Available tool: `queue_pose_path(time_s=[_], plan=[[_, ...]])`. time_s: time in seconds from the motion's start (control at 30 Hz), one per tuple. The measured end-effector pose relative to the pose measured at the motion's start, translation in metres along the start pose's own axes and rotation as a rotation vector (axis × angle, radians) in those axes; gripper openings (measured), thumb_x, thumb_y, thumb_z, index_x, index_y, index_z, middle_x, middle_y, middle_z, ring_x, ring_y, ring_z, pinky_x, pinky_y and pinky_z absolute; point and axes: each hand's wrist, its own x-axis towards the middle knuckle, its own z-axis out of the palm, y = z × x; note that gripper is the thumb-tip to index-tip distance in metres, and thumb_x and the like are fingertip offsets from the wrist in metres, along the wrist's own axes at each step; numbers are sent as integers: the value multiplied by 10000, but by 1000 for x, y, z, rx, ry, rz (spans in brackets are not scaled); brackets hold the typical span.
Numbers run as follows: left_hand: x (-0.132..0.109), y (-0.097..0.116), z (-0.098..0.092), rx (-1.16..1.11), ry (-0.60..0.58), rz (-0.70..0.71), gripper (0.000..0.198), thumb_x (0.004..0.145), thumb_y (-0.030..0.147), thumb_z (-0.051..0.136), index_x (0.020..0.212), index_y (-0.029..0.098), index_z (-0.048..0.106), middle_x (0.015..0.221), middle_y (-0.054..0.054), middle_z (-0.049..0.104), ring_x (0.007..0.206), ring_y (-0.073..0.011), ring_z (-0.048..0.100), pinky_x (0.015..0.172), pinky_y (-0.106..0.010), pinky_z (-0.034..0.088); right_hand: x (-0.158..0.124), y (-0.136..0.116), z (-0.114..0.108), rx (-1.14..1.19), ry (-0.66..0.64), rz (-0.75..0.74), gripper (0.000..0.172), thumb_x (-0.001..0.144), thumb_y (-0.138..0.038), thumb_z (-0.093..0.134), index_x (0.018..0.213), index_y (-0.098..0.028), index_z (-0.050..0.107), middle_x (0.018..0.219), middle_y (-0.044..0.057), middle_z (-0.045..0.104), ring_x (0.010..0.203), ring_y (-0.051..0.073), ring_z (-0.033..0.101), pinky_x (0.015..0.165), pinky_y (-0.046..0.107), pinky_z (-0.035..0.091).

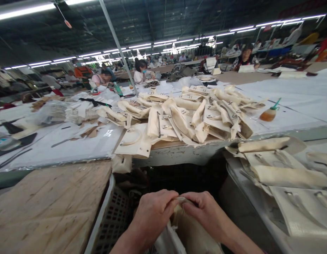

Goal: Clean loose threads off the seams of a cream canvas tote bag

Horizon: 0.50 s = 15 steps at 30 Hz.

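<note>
Low in the head view, a cream bag piece point(197, 231) hangs between my hands, its lower part cut off by the frame. My left hand point(155, 211) pinches its upper edge, fingers bent and pressed together. On the same edge, just to the right, my right hand point(206, 211) grips with thumb and fingers, the fingertips of both hands nearly meeting. A heap of similar cream bag pieces point(179, 116), with handles and dark zippers or hardware, lies on the table ahead. More cream bag pieces point(298, 197) are stacked at the right.
A plastic basket point(110, 218) stands left of my hands, beside a brown board point(47, 208). The white-covered table point(296, 116) carries a glue bottle point(268, 113) with a green nozzle. Paper and plastic scraps point(81, 109) lie at left. Other people point(143, 72) sit at tables beyond.
</note>
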Motion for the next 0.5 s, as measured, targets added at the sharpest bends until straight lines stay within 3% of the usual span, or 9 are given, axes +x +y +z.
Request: queue_pose_path(time_s=[0.13, 0.27, 0.4, 0.5], plan=[[1, 9, -5, 319, -67, 85, 186, 923, 130, 534, 968, 215, 692, 880, -23, 726, 797, -206, 685, 676, -283, 474, 2, 0, 1, -74, 13, 1, 299, 905, -268, 485, 816, -189, 760, 725, -19, 713, 687, 170, 640, 666, 226, 461], [6, 18, -2, 588, -21, 286, 106, 829, 80, 624, 899, 148, 664, 829, -48, 705, 724, -240, 655, 610, -332, 479, 4, 1, 5, -126, 26, -22, 342, 926, -324, 477, 790, -169, 750, 712, -16, 714, 668, 154, 632, 655, 202, 470], [12, 22, 6, 763, 3, 494, 87, 828, 173, 659, 791, 95, 666, 704, -78, 682, 584, -222, 617, 514, -336, 435, 6, 10, 9, -90, -19, -65, 361, 913, -397, 496, 793, -188, 765, 721, 2, 740, 640, 172, 657, 641, 202, 503], [14, 19, 18, 891, 43, 478, 182, 850, 191, 627, 693, 101, 638, 574, -64, 622, 486, -186, 575, 465, -300, 354, 10, 17, 10, -55, -64, -75, 327, 885, -442, 536, 830, -236, 784, 721, 6, 758, 653, 198, 686, 642, 205, 527]])
